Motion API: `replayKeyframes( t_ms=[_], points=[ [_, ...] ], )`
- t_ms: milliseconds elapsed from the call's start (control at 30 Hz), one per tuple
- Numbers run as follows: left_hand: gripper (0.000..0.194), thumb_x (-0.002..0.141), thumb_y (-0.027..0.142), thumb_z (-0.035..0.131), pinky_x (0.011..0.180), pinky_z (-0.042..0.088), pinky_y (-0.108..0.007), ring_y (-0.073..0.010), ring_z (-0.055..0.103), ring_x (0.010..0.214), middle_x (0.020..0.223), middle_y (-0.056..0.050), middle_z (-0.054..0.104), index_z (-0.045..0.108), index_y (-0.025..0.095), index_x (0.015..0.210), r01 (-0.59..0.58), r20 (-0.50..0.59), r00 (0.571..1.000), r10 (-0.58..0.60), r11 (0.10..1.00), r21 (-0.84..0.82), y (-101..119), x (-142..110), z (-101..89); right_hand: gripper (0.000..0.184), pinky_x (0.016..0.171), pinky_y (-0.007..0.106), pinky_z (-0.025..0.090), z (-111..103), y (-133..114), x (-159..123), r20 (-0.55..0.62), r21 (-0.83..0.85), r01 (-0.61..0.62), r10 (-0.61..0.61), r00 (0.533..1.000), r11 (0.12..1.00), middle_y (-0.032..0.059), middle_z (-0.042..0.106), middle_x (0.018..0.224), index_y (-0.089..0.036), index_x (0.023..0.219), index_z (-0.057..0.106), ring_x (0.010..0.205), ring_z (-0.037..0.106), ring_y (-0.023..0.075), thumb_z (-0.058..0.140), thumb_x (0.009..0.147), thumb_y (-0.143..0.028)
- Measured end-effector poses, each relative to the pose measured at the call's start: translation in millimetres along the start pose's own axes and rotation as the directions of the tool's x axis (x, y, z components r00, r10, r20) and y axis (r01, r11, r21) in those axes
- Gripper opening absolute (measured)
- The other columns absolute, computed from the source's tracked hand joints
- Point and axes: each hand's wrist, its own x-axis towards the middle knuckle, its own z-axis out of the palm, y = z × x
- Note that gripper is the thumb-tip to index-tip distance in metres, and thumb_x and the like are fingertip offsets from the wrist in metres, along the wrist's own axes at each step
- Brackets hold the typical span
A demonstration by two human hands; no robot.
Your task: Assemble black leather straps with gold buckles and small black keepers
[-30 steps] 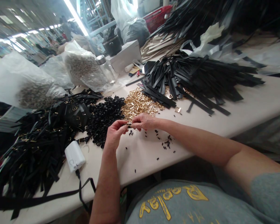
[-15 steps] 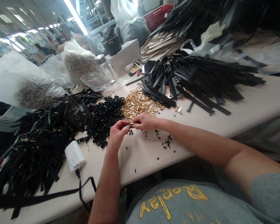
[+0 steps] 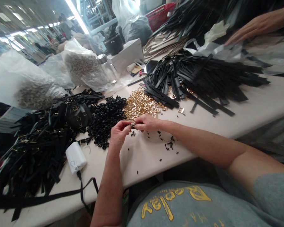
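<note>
My left hand (image 3: 119,132) and my right hand (image 3: 146,123) meet over the table, fingertips pinched almost together. Between them runs a short black strap (image 3: 133,125), mostly covered by the fingers. A glint of gold shows at the left fingertips, too small to make out. Just beyond my hands lies a heap of gold buckles (image 3: 139,102). Left of it is a pile of small black loops (image 3: 106,121). Several tiny black bits (image 3: 170,143) are scattered on the table near my right forearm.
Loose black straps (image 3: 191,72) spread at the right; buckled straps (image 3: 38,148) heap at the left. A white power bank (image 3: 76,157) trails a cable. Behind stand a glass jar (image 3: 107,67) and plastic bags (image 3: 81,66). Another person's hand (image 3: 253,30) reaches in top right.
Another person's hand and forearm have come into view at the top right, over the plastic sheets. My own hands keep their pinch in nearly the same place.
</note>
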Motion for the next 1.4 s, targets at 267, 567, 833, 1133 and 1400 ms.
replayKeyframes(
  t_ms=[267, 567, 833, 1133, 1400],
  points=[
    [0.018, 0.066, 0.028, 0.074, 0.052, 0.041, -0.021, -0.0104, 0.055, 0.056, 0.068, -0.001, 0.064, 0.071, 0.017, 0.079, 0.000, 0.005, 1.000, 0.000, 1.000, 0.007, -0.2, 0.9, -0.8, 0.015, 0.052, 0.019, 0.034, 0.6, 6.1, 2.3, 0.021, -0.016, 0.049, -0.049, 0.999, 0.999, -0.0026, 0.060, 0.062, -0.014, 0.072, 0.063, 0.053, 0.051, 0.0086, 0.049, 0.079, -0.013],
    [0.017, 0.067, 0.028, 0.073, 0.052, 0.042, -0.021, -0.0102, 0.055, 0.057, 0.067, -0.001, 0.064, 0.071, 0.017, 0.080, 0.007, 0.008, 1.000, -0.008, 1.000, 0.029, -0.3, -0.7, 0.7, 0.015, 0.054, 0.020, 0.032, 0.0, 3.1, 1.0, 0.018, -0.076, 0.048, -0.046, 0.999, 0.996, -0.0024, 0.061, 0.063, -0.014, 0.072, 0.063, 0.056, 0.050, 0.0089, 0.048, 0.077, -0.011],
    [0.021, 0.068, 0.030, 0.073, 0.052, 0.044, -0.020, -0.0096, 0.056, 0.057, 0.070, -0.001, 0.065, 0.070, 0.016, 0.082, -0.008, 0.011, 1.000, 0.007, 1.000, 0.027, -2.7, -0.6, 1.2, 0.014, 0.055, 0.022, 0.025, -0.9, -1.0, 1.0, -0.040, -0.164, 0.025, -0.031, 0.999, 0.986, -0.0033, 0.052, 0.060, -0.013, 0.067, 0.058, 0.058, 0.040, 0.0083, 0.050, 0.078, -0.014],
    [0.021, 0.066, 0.029, 0.073, 0.051, 0.043, -0.020, -0.0095, 0.056, 0.055, 0.069, -0.001, 0.065, 0.069, 0.015, 0.081, -0.018, -0.001, 1.000, 0.018, 0.999, 0.028, -3.6, -0.4, 3.3, 0.013, 0.055, 0.023, 0.024, -0.5, -7.2, 0.3, -0.094, -0.300, -0.059, 0.032, 0.995, 0.952, -0.0031, 0.051, 0.060, -0.015, 0.070, 0.063, 0.058, 0.039, 0.0085, 0.053, 0.078, -0.016],
    [0.017, 0.068, 0.026, 0.069, 0.051, 0.041, -0.019, -0.0079, 0.052, 0.054, 0.068, 0.000, 0.064, 0.069, 0.015, 0.081, -0.088, -0.015, 0.996, 0.090, 0.990, 0.108, -12.1, 1.8, 8.7, 0.019, 0.056, 0.024, 0.025, 2.6, -7.2, 2.2, -0.117, -0.429, -0.114, 0.070, 0.991, 0.896, 0.0012, 0.064, 0.072, -0.018, 0.083, 0.072, 0.063, 0.045, 0.0116, 0.054, 0.081, -0.023]
  ],
)
